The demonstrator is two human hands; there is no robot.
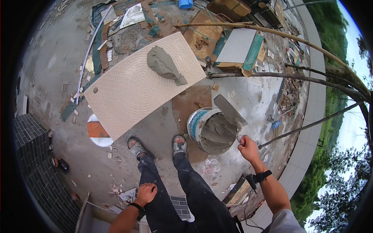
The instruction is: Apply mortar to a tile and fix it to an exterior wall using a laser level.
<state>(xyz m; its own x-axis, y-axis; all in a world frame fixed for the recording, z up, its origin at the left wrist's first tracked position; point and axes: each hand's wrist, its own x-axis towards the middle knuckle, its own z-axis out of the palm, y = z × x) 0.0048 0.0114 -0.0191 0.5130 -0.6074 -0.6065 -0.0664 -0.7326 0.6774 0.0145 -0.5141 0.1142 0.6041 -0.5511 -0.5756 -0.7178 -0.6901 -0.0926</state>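
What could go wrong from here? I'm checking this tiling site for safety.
The trowel in the right hand is loaded over the bucket, which stands close to the sandalled feet; wet mortar could drip on bare toes. The mortar lump sits near one end of the big tile, which rests on uneven rubble and might tip or crack. Tile shards by the feet invite cuts or slips.

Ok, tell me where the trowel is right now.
The trowel is in the right hand, its blade over the rim of the mortar bucket, right of the feet.
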